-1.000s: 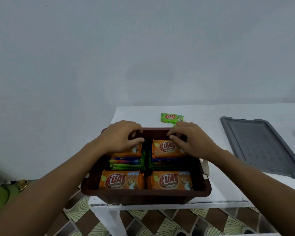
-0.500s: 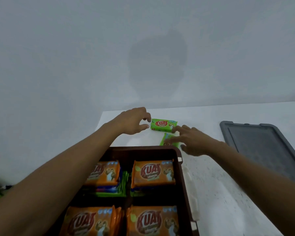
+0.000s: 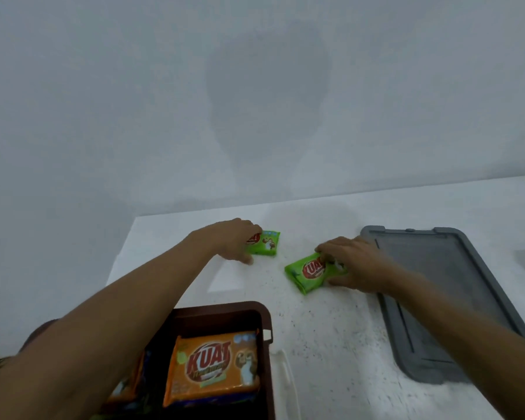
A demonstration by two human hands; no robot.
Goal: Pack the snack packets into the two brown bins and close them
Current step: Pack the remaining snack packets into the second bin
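A person leans over a white speckled tabletop [image 3: 331,328], both bare arms stretched past the open brown plastic bin [image 3: 255,310] at the near edge. The left hand [image 3: 234,237] rests on a small green foil snack packet [image 3: 265,242] lying flat beyond the bin, fingers curled down over its left end and thumb against the table below it; whether the packet is actually pinched cannot be told. The right hand [image 3: 355,263] is closed around a second green snack packet [image 3: 308,272], beyond the bin and to its right, fingers over the top edge and thumb under the lower one, the packet tilted. Just right of that hand lies a flat grey plastic lid [image 3: 455,283], apart from the bin. Inside the bin an orange snack packet [image 3: 214,366] lies face up on a stack, with another orange packet [image 3: 134,380] beside it, mostly hidden by the left forearm.
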